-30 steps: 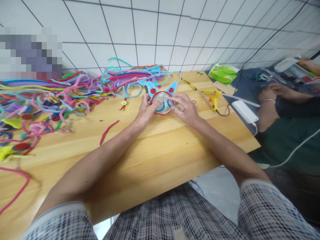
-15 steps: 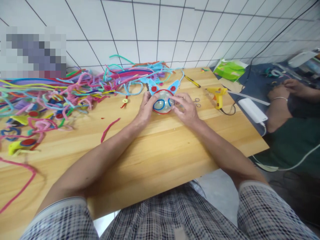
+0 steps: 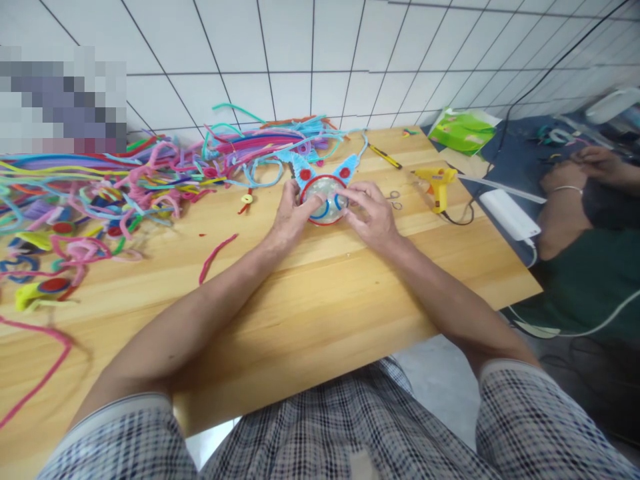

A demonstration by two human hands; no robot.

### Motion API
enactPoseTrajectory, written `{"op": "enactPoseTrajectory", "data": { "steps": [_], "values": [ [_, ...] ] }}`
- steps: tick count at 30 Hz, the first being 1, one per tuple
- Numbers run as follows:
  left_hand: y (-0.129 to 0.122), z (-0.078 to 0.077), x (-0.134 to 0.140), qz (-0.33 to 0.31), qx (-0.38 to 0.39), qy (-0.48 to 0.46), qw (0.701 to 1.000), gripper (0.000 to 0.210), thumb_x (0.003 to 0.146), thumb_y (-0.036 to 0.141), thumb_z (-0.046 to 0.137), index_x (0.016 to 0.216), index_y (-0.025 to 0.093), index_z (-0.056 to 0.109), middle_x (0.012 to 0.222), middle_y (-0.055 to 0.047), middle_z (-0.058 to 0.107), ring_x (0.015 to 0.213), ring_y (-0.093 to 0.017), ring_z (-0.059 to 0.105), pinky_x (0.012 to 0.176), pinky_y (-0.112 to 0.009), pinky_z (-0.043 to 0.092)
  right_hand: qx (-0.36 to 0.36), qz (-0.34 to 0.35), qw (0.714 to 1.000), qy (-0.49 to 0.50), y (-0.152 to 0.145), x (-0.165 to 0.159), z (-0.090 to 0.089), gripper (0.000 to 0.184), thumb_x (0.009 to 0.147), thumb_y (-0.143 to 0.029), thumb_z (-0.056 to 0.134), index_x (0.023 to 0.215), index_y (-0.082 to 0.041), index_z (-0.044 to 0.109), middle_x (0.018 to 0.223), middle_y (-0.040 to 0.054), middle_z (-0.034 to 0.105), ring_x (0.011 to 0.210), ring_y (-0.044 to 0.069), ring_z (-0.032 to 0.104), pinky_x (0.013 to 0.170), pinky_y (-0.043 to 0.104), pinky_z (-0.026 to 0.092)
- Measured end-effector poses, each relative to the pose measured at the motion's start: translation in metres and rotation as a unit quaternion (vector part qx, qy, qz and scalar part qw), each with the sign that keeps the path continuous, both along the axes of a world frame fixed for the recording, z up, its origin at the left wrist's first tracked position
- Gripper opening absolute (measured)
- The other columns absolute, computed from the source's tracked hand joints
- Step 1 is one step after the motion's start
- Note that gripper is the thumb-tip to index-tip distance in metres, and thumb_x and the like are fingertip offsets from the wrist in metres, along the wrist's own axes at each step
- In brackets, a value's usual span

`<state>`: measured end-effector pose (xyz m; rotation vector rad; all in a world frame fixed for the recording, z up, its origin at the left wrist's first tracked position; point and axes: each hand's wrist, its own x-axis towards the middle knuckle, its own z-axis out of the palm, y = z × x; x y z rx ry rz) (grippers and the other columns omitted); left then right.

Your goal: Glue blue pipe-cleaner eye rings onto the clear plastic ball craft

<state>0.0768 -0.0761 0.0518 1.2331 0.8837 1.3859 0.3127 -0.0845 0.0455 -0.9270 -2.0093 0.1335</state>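
Note:
Between my two hands is a round, clear disc-shaped craft piece with a red pipe-cleaner rim, two light-blue ears with red dots, and blue curved pieces on its face. My left hand grips its left edge, the thumb lying over the face on a blue curve. On the other side, my right hand has its fingertips on the right blue curve, near the rim. What lies under the disc is hidden.
Tangled colourful pipe cleaners cover the back and left. To the right lie scissors, a yellow cutter, a yellow glue gun and a white power bank. Another person's hands are at the far right.
My left thumb has moved further inward over the disc's face, covering part of the left blue curve. My right fingers stay by the right curve. The view has shifted slightly.

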Motion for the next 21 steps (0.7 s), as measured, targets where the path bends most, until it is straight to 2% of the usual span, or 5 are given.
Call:
{"op": "enactPoseTrajectory", "data": {
  "steps": [6,13,17,21],
  "values": [
    [0.001,0.002,0.001,-0.005,0.007,0.010,1.000,0.063,0.081,0.058,0.101,0.123,0.028,0.064,0.136,-0.008,0.074,0.148,-0.037,0.066,0.125,-0.048,0.057,0.003,-0.019,1.000,0.000,-0.003,0.000,-0.002,0.041,0.112,-0.036,0.071,0.151,-0.039,0.082,0.135,0.0095,0.080,0.124,0.030,0.079,0.106,0.049,0.074],
    [0.002,0.004,0.000,-0.019,0.017,0.019,1.000,0.057,0.081,0.055,0.098,0.119,0.027,0.066,0.135,-0.007,0.076,0.146,-0.037,0.068,0.128,-0.048,0.056,0.042,-0.012,0.999,0.011,-0.002,-0.001,-0.005,0.042,0.111,-0.034,0.072,0.151,-0.038,0.082,0.134,0.0100,0.081,0.123,0.030,0.081,0.112,0.051,0.071],
    [0.002,0.000,0.001,-0.020,0.017,0.032,0.999,0.054,0.083,0.050,0.094,0.123,0.028,0.067,0.130,-0.007,0.079,0.143,-0.036,0.070,0.128,-0.049,0.056,0.049,-0.014,0.999,0.009,-0.005,-0.001,-0.005,0.040,0.112,-0.034,0.071,0.149,-0.037,0.083,0.131,0.0099,0.081,0.122,0.029,0.081,0.111,0.049,0.071],
    [0.004,-0.007,-0.001,-0.013,0.022,0.060,0.998,0.055,0.085,0.052,0.092,0.127,0.027,0.068,0.138,-0.008,0.077,0.148,-0.037,0.066,0.134,-0.050,0.050,0.066,-0.011,0.998,0.003,-0.007,-0.002,-0.004,0.042,0.110,-0.028,0.071,0.149,-0.035,0.083,0.132,0.0097,0.082,0.122,0.028,0.082,0.110,0.048,0.071]
  ]
}}
